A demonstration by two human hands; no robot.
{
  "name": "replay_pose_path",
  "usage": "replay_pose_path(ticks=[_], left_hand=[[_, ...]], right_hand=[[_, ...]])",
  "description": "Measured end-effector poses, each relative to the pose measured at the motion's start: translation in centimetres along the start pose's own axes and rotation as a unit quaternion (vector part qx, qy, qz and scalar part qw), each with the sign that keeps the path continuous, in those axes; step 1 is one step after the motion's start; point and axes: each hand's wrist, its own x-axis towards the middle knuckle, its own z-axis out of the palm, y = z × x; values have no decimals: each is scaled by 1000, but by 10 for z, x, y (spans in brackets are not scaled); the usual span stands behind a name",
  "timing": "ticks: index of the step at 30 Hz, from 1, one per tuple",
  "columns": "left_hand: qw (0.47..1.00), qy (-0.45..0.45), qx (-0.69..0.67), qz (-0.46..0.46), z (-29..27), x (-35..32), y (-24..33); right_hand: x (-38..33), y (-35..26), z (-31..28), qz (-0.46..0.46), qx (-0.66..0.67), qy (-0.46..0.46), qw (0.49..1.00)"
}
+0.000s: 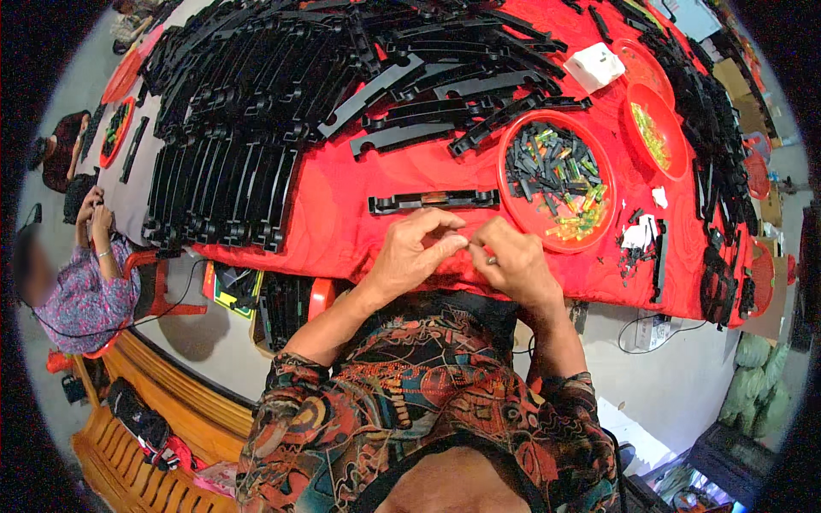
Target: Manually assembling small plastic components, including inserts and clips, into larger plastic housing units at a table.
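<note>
Fingertips (451, 246) of our left hand (402, 256) all but meet those of our right hand (520, 263), just to the near left of the red bowl (526, 215); the left thumb and forefinger come close together and the right fingers curl inward; whether either set is clamped on something we cannot tell, as anything between them is hidden or too small; just beyond our hands, beside the bowl's left rim, we see a single black strip (434, 202) lying crosswise on the red cloth (333, 231); our left fingers overlap its near edge in view, and we cannot tell if they touch it.

Inside the bowl we have short black pieces (543, 158) and yellow-green pieces (581, 221); right of it stands a tilted red dish (674, 128), with torn white paper (639, 232) nearer us; beyond it sits a white block (595, 68); well left of it we find ranked black parts (227, 188); farther left of it still, a seated person (85, 291) holds both hands raised, near a wooden bench (162, 436).
</note>
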Motion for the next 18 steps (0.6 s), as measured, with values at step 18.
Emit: replay_pose_path(ticks=[18], left_hand=[[984,-21,-43,-173,-5,-25,-18]], right_hand=[[-17,4,37,257,291,63,919]])
